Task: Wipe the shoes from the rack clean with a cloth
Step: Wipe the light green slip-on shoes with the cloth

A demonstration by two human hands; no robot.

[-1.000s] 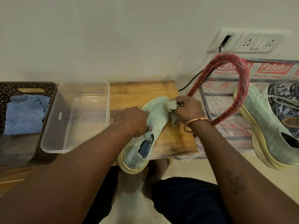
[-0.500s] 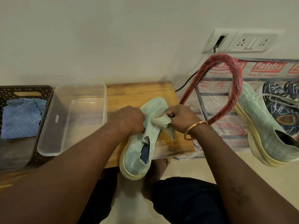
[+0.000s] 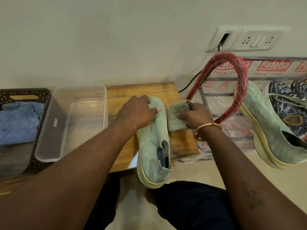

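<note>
- Centre: shoe (image 3: 152,146), toe toward 12 on table (image 3: 149,92), heel hanging past the 6 o'clock edge.
- Grip: left hand (image 3: 136,112) curled over the toe, thumb flat on the upper.
- At 3 of the toe: right hand (image 3: 192,113) pinching bunched cloth (image 3: 176,118); cloth right by shoe's side, contact not certain.
- On right wrist: bangle (image 3: 206,128), copper-coloured.
- Clearances: table's right edge just under right wrist; rack (image 3: 214,103) hoop close at 2; strip of bare wood between shoe and tub (image 3: 74,113) at 9.
- Far 9: tub touching basket (image 3: 25,97) wall; towel (image 3: 18,122) inside basket.
- Materials: pale green knit upper, thick cream sole, dark insole; cloth grey-green, frayed at top edge; table wood-grain; tub clear plastic, rounded corners; basket dark, perforated; towel blue, fluffy.
- Rack: red padded hoop, grey bars, clear plastic wrap.
- On rack at 3: second shoe (image 3: 265,130), tilted; dark shoes (image 3: 285,100) with white scribble pattern behind it.
- Wall at 1: socket panel (image 3: 245,39), white, cable (image 3: 191,83) dropping from it.
- Writing: "Patelsa" in red and white on the wrap, repeated; "Regd No" below, digits unreadable. Small grey sticker on tub, unreadable.
</note>
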